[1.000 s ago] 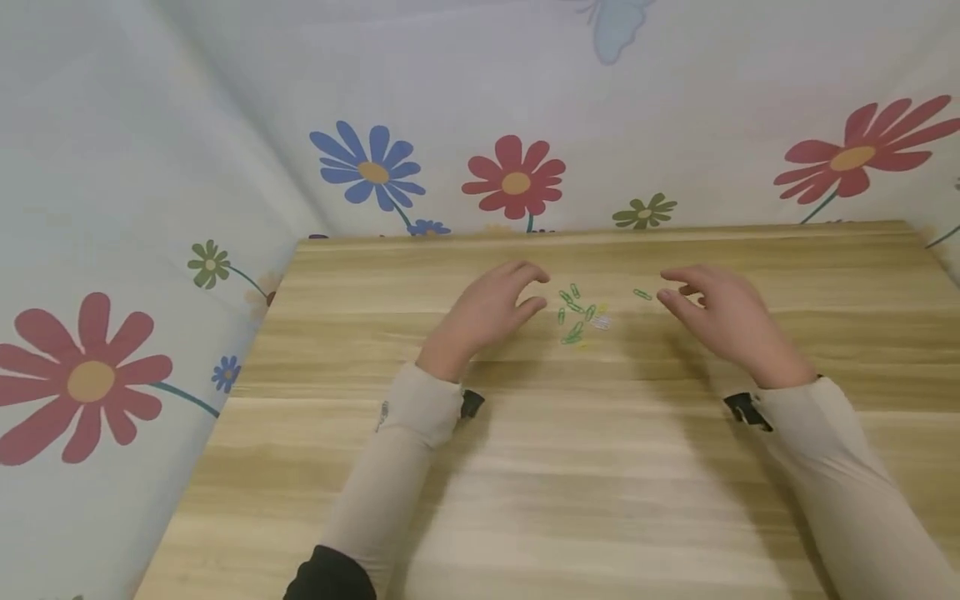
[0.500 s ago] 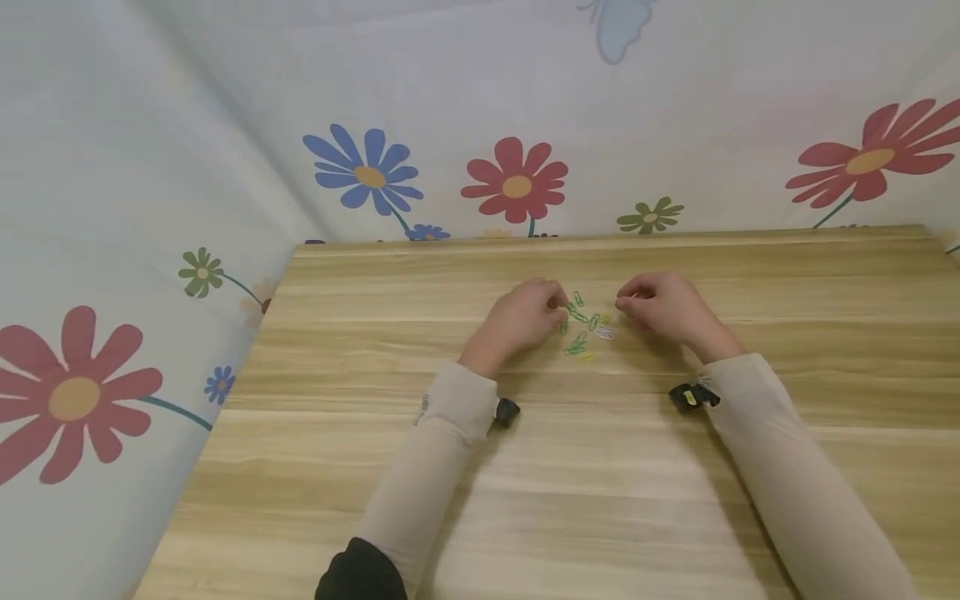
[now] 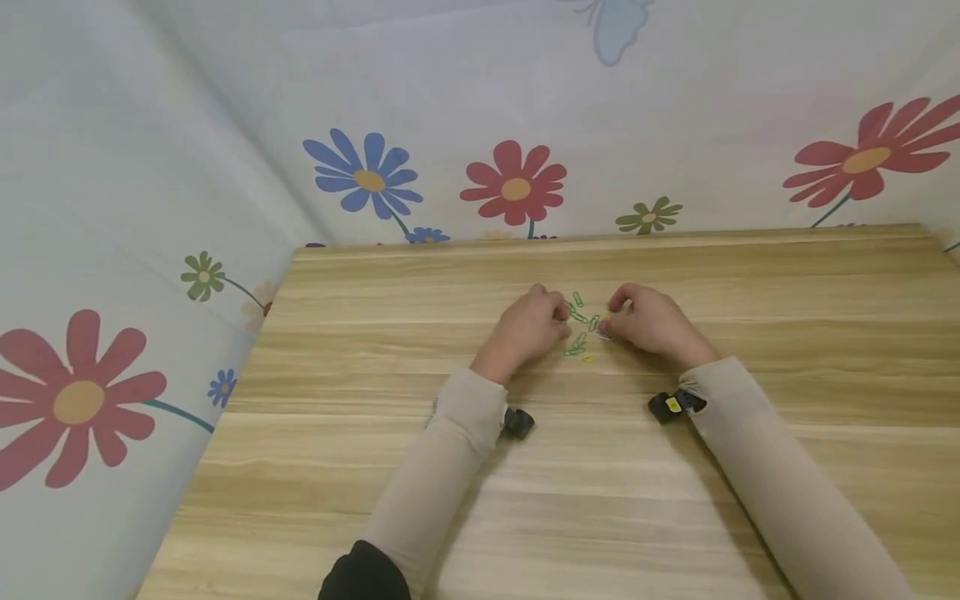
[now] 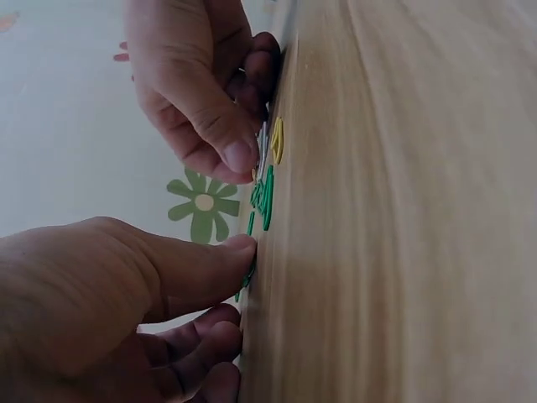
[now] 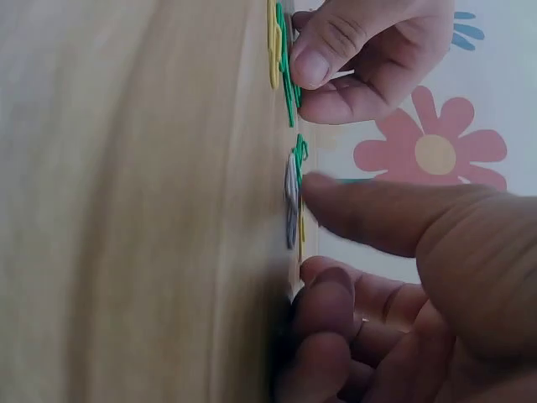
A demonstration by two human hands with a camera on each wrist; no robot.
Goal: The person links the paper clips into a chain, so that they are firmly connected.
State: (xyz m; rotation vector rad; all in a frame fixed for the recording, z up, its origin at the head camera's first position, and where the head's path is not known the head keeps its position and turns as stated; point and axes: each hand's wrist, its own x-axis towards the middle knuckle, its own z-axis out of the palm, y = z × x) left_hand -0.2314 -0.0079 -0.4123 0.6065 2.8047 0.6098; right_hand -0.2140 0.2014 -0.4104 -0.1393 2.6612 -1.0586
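A loose group of green paper clips (image 3: pixel 579 342) lies on the wooden table between the two hands. My left hand (image 3: pixel 528 327) rests at the left side of the group, thumb (image 4: pixel 226 260) and fingers apart, with a green clip close by its thumb tip. From the right, my right hand (image 3: pixel 647 321) reaches over the white paper clips (image 5: pixel 291 200) and a yellow paper clip (image 5: pixel 303 228). Its thumb tip is right at these clips, with a gap between thumb and fingers. In the head view the right fingertips partly hide the white clips.
Another yellow paper clip (image 3: pixel 588 358) lies at the near side of the group. The wooden table (image 3: pixel 570 483) reaches back to a white cloth (image 3: pixel 442 83) printed with flowers. A dark wrist camera (image 3: pixel 519 422) hangs under the left sleeve, another (image 3: pixel 667 407) under the right.
Both hands have come closer together around the clips, the right one moving farther left. The lone green clip that lay beside the right fingers no longer shows there.
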